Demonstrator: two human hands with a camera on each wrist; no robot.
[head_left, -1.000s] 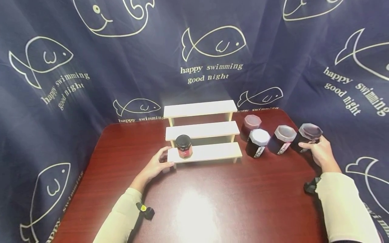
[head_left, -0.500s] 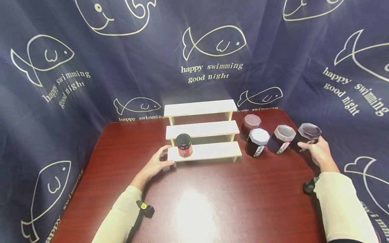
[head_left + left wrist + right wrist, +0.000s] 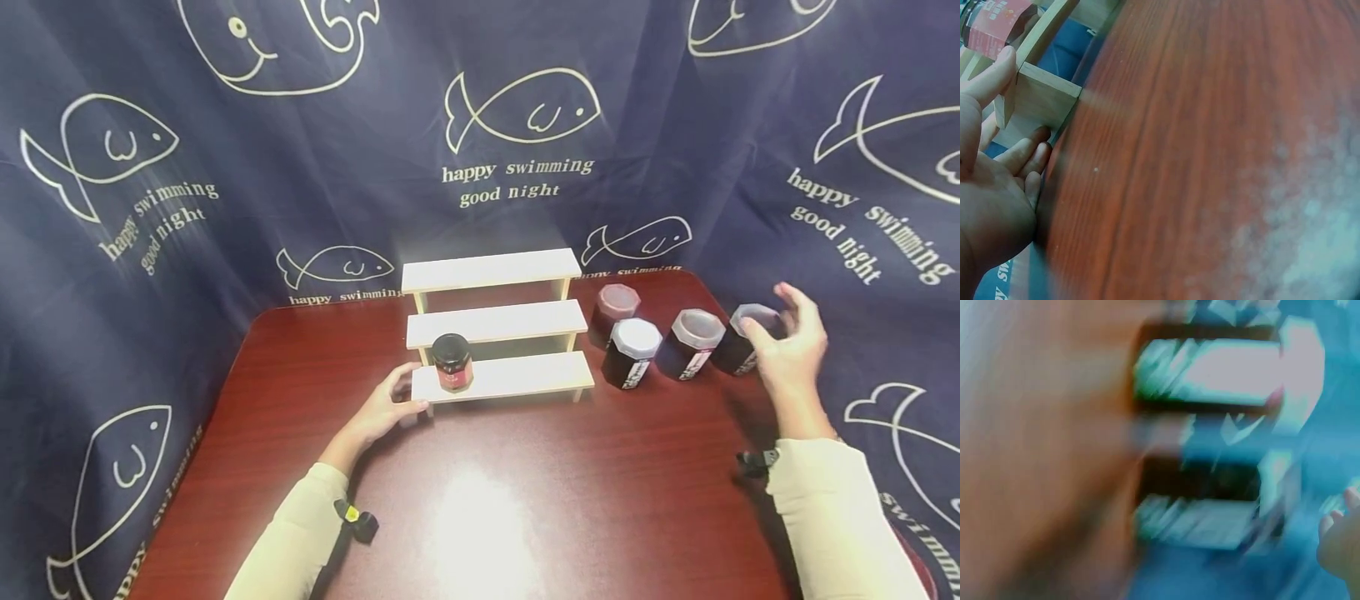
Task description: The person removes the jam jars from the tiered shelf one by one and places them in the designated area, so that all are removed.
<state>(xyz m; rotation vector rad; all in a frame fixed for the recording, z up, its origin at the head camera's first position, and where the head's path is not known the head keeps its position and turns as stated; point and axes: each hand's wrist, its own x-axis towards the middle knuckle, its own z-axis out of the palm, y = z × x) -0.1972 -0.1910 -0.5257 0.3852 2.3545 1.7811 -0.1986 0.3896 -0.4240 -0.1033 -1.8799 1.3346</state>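
A three-tier white wooden display stand (image 3: 495, 320) is at the back of the table. My left hand (image 3: 384, 408) grips the left end of its lowest step, thumb at the front edge and fingers behind. A small jar with a black lid and red label (image 3: 453, 363) stands on that step, near the left end. My right hand (image 3: 793, 354), fingers spread, is raised beside the rightmost dark jar (image 3: 742, 354) with an octagonal lid. In the blurred right wrist view, its fingers (image 3: 1338, 540) are apart from the jars.
Left of that jar stand a second dark jar with a clear lid (image 3: 686, 354), a white-lidded jar (image 3: 628, 365) and a reddish-lidded jar (image 3: 611, 315) behind. A dark blue curtain (image 3: 337, 167) with fish drawings surrounds the reddish-brown table (image 3: 600, 483).
My right hand has let go of the rightmost jar and lifted up and back from it, fingers spreading. My left hand stays at the display stand.
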